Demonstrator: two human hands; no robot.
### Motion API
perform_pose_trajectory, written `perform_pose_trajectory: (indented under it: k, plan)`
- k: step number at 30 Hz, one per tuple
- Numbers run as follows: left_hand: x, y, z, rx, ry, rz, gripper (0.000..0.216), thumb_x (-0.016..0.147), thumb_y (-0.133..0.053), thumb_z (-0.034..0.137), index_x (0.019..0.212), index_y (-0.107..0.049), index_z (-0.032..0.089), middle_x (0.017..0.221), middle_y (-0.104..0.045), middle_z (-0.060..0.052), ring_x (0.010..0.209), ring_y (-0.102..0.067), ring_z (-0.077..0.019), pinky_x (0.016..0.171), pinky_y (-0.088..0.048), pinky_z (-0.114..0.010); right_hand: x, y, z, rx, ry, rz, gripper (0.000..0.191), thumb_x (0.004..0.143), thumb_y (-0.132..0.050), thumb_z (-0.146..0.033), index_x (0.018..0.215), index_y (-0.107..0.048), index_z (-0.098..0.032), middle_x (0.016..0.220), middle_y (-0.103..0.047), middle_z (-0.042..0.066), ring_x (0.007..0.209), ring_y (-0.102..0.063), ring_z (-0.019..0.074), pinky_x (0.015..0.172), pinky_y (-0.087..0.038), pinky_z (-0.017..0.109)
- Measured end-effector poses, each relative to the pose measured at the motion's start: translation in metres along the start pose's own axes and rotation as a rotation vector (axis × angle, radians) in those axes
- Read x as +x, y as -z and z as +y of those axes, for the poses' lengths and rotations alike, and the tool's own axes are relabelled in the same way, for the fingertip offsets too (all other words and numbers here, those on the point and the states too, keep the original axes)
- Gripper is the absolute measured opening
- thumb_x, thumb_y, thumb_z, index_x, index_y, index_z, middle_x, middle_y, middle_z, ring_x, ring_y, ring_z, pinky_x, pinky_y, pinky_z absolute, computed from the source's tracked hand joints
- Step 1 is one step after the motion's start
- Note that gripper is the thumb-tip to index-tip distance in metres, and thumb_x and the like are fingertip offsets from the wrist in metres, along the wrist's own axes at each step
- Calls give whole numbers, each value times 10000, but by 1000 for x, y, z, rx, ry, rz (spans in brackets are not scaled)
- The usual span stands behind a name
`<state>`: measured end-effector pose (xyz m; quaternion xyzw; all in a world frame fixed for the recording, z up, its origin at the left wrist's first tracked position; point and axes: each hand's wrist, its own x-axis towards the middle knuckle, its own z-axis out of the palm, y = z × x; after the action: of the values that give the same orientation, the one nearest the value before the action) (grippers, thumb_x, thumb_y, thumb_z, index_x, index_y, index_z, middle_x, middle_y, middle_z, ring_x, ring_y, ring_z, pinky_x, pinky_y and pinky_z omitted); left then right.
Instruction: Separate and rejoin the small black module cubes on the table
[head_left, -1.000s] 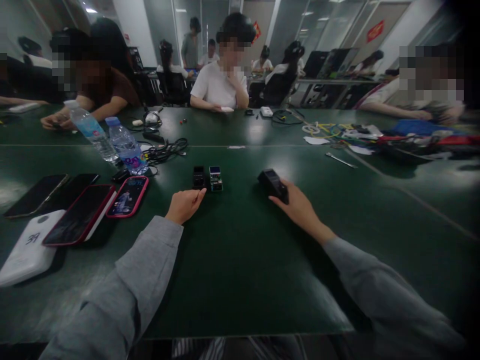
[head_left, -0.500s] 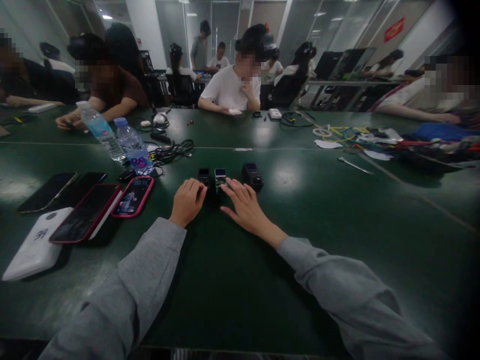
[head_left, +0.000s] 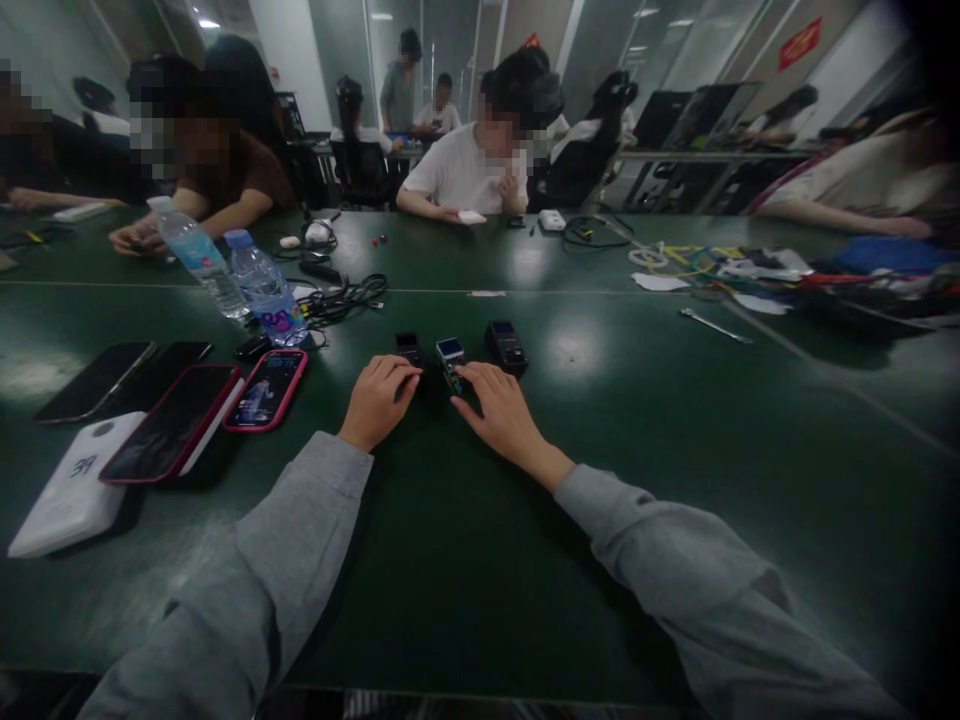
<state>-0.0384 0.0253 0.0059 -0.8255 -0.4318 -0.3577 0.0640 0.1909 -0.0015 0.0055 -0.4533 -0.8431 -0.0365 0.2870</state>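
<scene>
A small black device with a screen [head_left: 407, 345] lies on the green table, its lower part hidden behind the fingers of my left hand [head_left: 377, 398]. Those fingers are curled around its near end. To its right is a bare circuit board with a little lit screen [head_left: 451, 350], turned slightly at an angle. My right hand [head_left: 496, 408] has its thumb and fingertips closed on the board's near right edge. Just beyond the right fingers sits another black device [head_left: 507, 345] with a screen and buttons, touched by neither hand.
On the left are several phones, including a pink-cased phone [head_left: 267, 392], and a white power bank [head_left: 75, 490]. Two water bottles [head_left: 266, 290] stand behind them, beside black cables [head_left: 349, 300]. A wrench [head_left: 716, 325] and a cable heap [head_left: 780, 265] lie right. People sit across the table [head_left: 480, 600].
The circuit board has shifted a little to the right and turned, its screen end now apart from the left black device. My right hand has moved slightly right with it; my left hand has barely moved.
</scene>
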Motion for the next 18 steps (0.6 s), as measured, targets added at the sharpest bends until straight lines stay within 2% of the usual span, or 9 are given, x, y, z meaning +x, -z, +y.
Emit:
perform_pose_trajectory:
  k: [4, 10, 14, 18]
  plan:
    - [0, 0, 2, -32, -77, -18, 233, 961, -502, 267, 1123, -645, 181, 1064, -636, -93, 1038, -558, -228, 881, -481, -396, 0, -3, 2, -13, 43, -35, 388, 987, -494, -357, 1339, -454, -199, 1359, -488, 114, 1265, -425, 297, 996, -396, 468]
    - [-1, 3, 6, -30, -180, -66, 250, 961, -507, 296, 1137, -642, 181, 1071, -641, -99, 1001, -578, -227, 829, -493, -388, 1, -5, 6, -21, -54, 0, 252, 942, -547, -328, 1134, -536, -165, 1143, -533, 144, 1086, -515, 314, 887, -482, 467]
    - [-2, 3, 6, -22, -201, -59, 241, 958, -518, 318, 1116, -649, 191, 1052, -654, -89, 993, -588, -220, 820, -487, -376, -1, -6, 8, 22, -87, 46, 371, 928, -526, -299, 1264, -460, -156, 1191, -490, 166, 1101, -523, 322, 917, -497, 477]
    - [-2, 3, 5, -13, -207, -69, 241, 956, -527, 320, 1122, -644, 191, 1065, -662, -85, 1010, -585, -221, 826, -480, -375, -2, -9, 9, 73, -133, 6, 478, 933, -486, -277, 1383, -365, -166, 1306, -438, 174, 1109, -551, 317, 907, -532, 473]
